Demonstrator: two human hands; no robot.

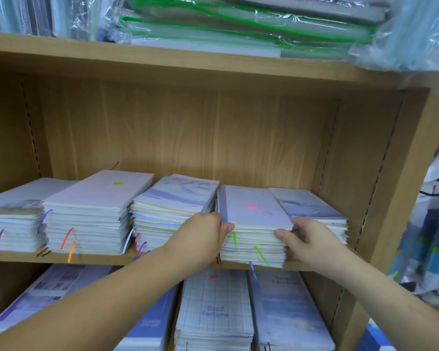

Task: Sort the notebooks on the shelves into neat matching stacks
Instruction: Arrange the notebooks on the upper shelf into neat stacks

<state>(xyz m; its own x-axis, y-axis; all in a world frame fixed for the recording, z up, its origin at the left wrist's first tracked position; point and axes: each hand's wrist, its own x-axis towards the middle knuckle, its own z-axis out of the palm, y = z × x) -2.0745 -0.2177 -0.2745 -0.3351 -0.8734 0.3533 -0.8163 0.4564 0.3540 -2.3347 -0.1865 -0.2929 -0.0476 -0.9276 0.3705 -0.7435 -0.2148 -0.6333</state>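
Several stacks of pale notebooks with coloured ribbon markers lie side by side on the middle shelf (162, 258). My left hand (200, 236) grips the left front edge of the stack topped by a lilac notebook with a pink sticker (251, 211). My right hand (307, 239) grips that stack's right front corner, thumb on its front edge. To the left stand a blue-cover stack (173, 206) and a stack with a green sticker (94, 206). A further stack (312, 206) lies behind my right hand.
The shelf below holds more stacks, one with a grid cover reading "Good Fortune" (214, 312). Plastic-wrapped green-edged folders (238, 26) fill the top shelf. The shelf's right wall (401, 173) is close to the rightmost stack. Bags of goods hang at the far right (436, 236).
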